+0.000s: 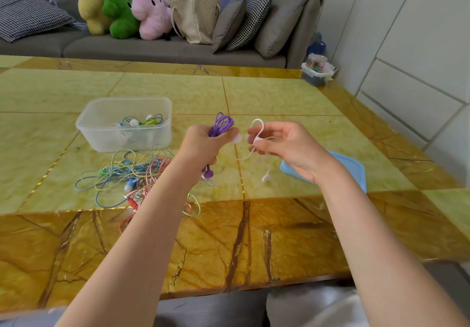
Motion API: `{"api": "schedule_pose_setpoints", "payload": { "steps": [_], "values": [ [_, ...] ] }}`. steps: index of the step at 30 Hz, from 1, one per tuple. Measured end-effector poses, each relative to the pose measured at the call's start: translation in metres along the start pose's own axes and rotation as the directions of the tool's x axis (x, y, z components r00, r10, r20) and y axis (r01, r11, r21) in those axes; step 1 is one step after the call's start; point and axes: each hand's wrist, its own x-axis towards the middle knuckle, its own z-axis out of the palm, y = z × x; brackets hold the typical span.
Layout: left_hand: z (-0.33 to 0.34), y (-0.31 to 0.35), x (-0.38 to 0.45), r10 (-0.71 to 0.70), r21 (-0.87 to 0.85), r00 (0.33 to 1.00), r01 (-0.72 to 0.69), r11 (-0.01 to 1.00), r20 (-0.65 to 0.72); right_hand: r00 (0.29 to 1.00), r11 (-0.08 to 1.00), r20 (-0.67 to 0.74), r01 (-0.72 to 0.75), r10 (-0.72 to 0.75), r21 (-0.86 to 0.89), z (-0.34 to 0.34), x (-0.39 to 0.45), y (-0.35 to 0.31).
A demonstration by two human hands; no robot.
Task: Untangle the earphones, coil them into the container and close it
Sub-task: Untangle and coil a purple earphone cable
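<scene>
My left hand (pixel 203 146) grips a coiled bundle of purple earphones (pixel 220 124) above the table, with the purple earbuds (pixel 207 173) dangling below my fist. My right hand (pixel 282 143) pinches a white earphone cable (pixel 256 123) that loops over my fingers, and its white earbud (pixel 265 177) hangs below. A clear plastic container (pixel 101 133) stands open at the left with a few coiled earphones inside. A tangle of blue, yellow and pink earphones (pixel 134 174) lies in front of it. The blue lid (pixel 356 171) lies flat under my right wrist.
The yellow marble-patterned table (pixel 279 97) stretches ahead. Behind it a grey sofa (pixel 152 46) holds plush toys (pixel 122 11), a beige bag (pixel 197 18) and cushions. A small plastic box (pixel 316 72) sits off the table's far right corner.
</scene>
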Motion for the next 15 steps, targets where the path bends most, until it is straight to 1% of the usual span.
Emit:
{"api": "schedule_pose_setpoints", "payload": {
  "steps": [2,5,7,10,12,15],
  "values": [
    [0.003,-0.002,0.001,0.021,0.052,1.0,-0.022,0.998,0.013,1.0,1.0,0.003,0.0,0.0,0.026,0.0,0.0,-0.001],
    [0.006,-0.001,0.002,0.023,0.068,1.0,-0.022,0.997,-0.015,1.0,0.998,-0.002,-0.018,0.018,0.06,-0.001,0.0,-0.003],
    [0.003,-0.001,0.004,0.002,0.018,0.996,0.0,1.0,-0.086,0.999,0.997,0.004,-0.035,0.035,0.064,-0.003,-0.002,-0.004],
    [-0.006,-0.001,0.006,-0.058,-0.12,0.984,0.038,0.992,-0.171,0.998,0.995,0.005,-0.059,0.059,0.08,-0.008,-0.003,-0.002],
    [-0.007,-0.003,0.007,-0.069,-0.146,0.977,0.039,0.988,-0.203,0.997,0.996,0.001,-0.074,0.074,0.045,-0.009,-0.003,0.001],
    [-0.011,-0.006,0.011,-0.081,-0.184,0.957,0.029,0.982,-0.279,0.993,0.99,-0.051,-0.114,0.11,-0.088,-0.009,-0.002,0.006]
  ]
}}
